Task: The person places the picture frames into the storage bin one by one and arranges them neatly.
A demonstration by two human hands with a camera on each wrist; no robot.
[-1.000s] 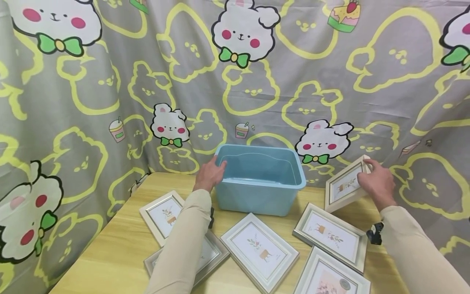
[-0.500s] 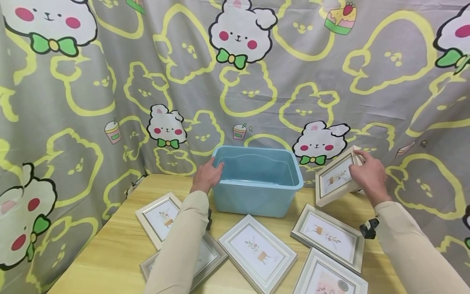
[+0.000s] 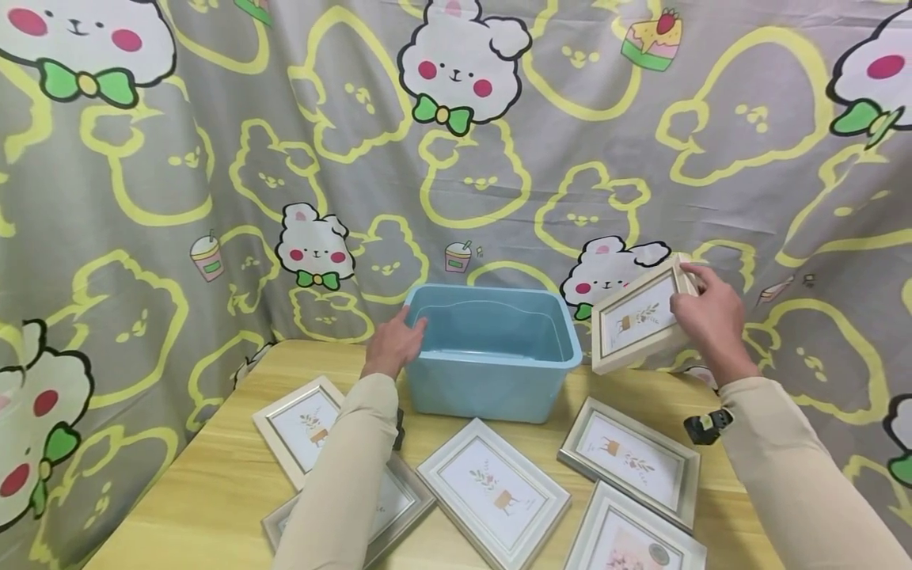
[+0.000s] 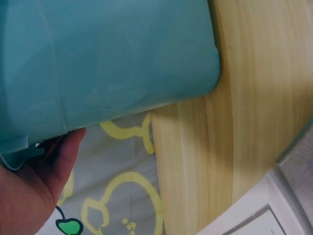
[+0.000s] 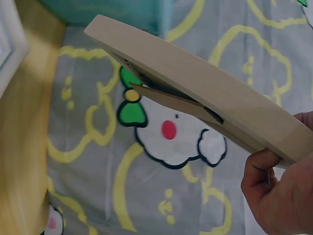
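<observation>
My left hand (image 3: 394, 345) grips the left rim of a light blue plastic bin (image 3: 488, 388); in the left wrist view its fingers (image 4: 67, 159) curl under the rim of the bin (image 4: 112, 58). My right hand (image 3: 715, 321) pinches the upper right corner of a cream picture frame (image 3: 637, 315), held tilted in the air to the right of the bin. The right wrist view shows that frame (image 5: 205, 81) edge-on, its back stand partly out, with the right hand (image 5: 281, 191) at one end. The inside of the bin shows no objects.
On the wooden table (image 3: 192, 491) lie a cream frame (image 3: 302, 427) and a grey frame (image 3: 399, 507) at left, a white frame (image 3: 494, 491) in the middle, and two more frames (image 3: 630, 459) at right. A patterned curtain (image 3: 484, 214) hangs behind.
My right hand has lifted the cream frame up and leftward, closer to the bin. My left hand has stayed on the rim. The whole head view has shifted slightly.
</observation>
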